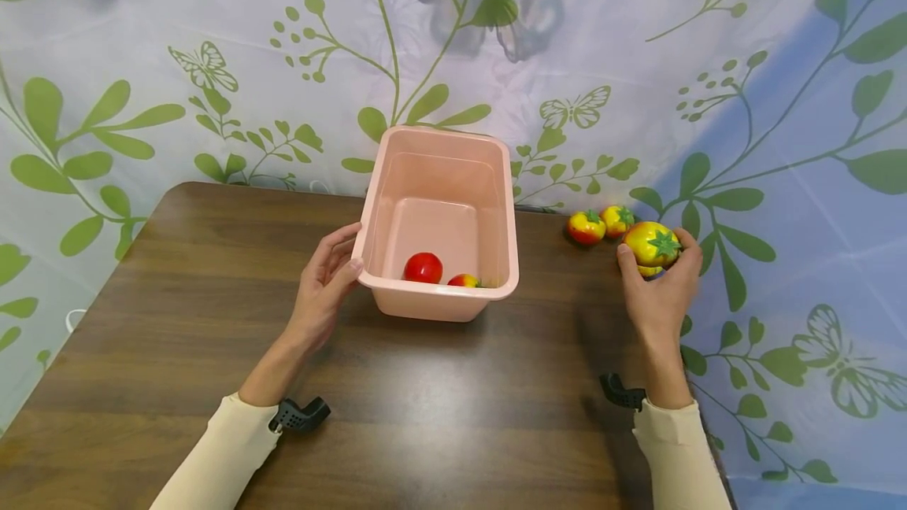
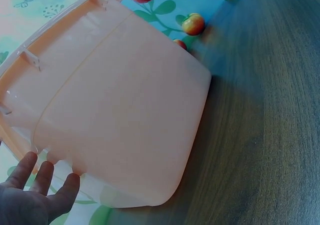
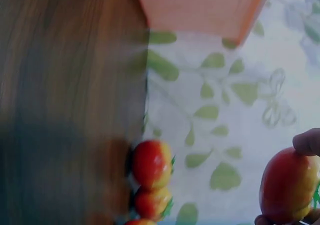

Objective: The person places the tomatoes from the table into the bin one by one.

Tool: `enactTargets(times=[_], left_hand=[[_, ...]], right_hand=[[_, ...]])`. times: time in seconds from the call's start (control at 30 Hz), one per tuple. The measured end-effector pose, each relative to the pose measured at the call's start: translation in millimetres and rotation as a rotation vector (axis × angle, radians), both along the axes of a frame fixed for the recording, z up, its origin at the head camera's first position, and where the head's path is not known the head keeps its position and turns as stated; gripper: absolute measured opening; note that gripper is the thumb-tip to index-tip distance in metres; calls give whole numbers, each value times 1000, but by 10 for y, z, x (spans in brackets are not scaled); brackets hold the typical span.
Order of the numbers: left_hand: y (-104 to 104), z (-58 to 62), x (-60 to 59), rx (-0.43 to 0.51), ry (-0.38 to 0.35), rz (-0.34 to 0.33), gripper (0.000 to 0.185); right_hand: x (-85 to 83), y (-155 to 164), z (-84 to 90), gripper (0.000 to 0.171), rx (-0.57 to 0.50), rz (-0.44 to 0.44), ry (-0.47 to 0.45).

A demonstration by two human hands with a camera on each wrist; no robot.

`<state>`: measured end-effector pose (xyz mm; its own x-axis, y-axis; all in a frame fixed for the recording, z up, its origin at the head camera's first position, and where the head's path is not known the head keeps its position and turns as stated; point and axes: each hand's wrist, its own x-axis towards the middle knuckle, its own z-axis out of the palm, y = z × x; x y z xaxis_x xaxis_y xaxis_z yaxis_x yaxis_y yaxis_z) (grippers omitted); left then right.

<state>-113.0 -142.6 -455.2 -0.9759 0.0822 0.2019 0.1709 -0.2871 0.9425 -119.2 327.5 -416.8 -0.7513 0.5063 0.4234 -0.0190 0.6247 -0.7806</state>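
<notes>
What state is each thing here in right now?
Pink plastic tub: upright, open-topped, steadied by left hand.
Red tomato: lying inside tub.
Small red-yellow tomato: inside tub.
Large yellow-red tomato: held by right hand.
Two small tomatoes: resting on wooden table.

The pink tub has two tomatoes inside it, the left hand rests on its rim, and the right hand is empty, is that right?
Not quite. The right hand is not empty: the head view shows it gripping a yellow-red tomato. The rest holds: the pink tub has two tomatoes inside, and the left hand rests on its rim.
</notes>
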Motion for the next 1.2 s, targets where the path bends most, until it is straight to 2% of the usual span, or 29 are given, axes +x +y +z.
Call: enactTargets(times=[0.1, 0.33, 0.5, 0.63, 0.87, 1.2], left_hand=[[-9, -5, -2, -6, 0, -1, 54], [-3, -20, -18, -13, 9, -8, 55], [2, -10, -19, -16, 7, -11, 55], [-6, -5, -8, -14, 7, -7, 55], [-5, 3, 7, -17, 2, -6, 55], [4, -10, 4, -18, 4, 1, 55]], right_hand=[[-6, -160, 34, 78, 36, 66, 29], [32, -678, 161, 82, 116, 321, 67], [109, -1083, 286, 83, 129, 477, 43], [153, -1346, 307, 84, 157, 572, 3], [192, -1540, 240, 83, 181, 645, -45], [181, -1512, 203, 81, 146, 657, -38]])
